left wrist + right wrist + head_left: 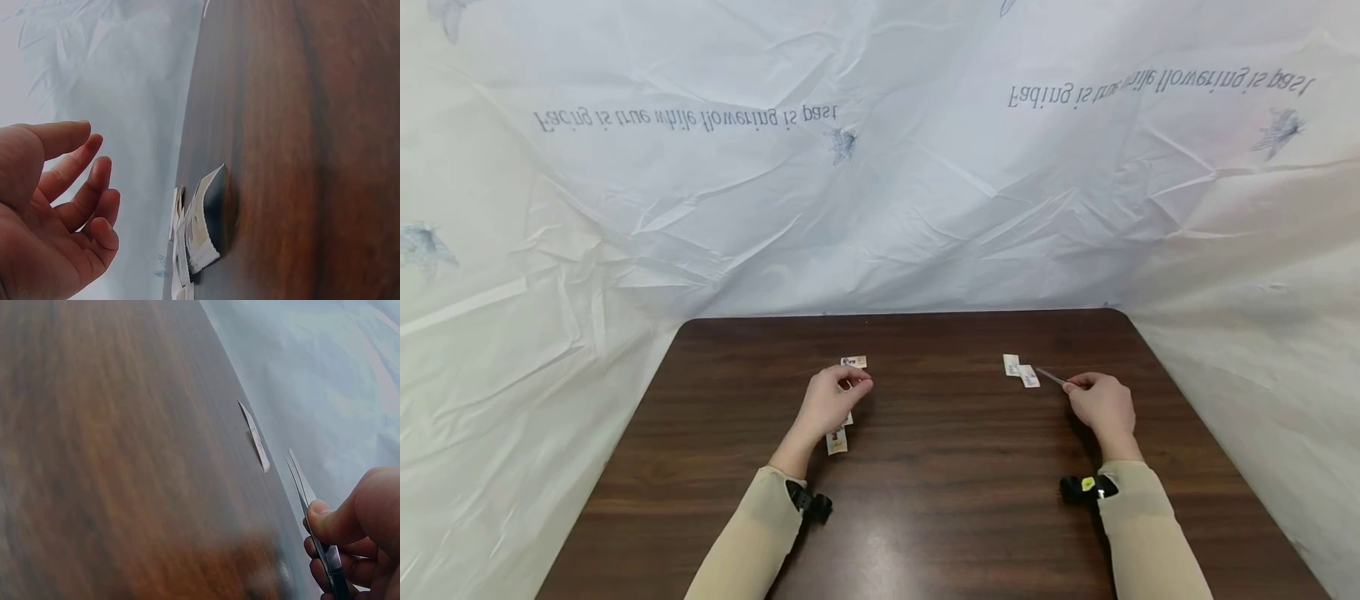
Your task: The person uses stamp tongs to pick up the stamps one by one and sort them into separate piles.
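Observation:
My right hand [1102,408] pinches a pair of metal tweezers [326,553] between thumb and fingers. Their slightly parted tips point toward two small pale stamps [1029,377] lying on the right of the table, with nothing visible between the tips. On the left, my left hand [827,404] hovers over a column of several stamps [837,442], hiding the middle ones in the head view. Its fingers are loosely bent and hold nothing. A perforated stamp [199,228] in the left wrist view bows up from the tabletop, overlapping others behind it.
A dark brown wood-grain table [925,467] with rounded far corners spreads under both hands. White printed sheeting [880,200] hangs close behind its far edge and along both sides. Each wrist wears a black strapped camera, the left camera [811,502] sitting near the table surface.

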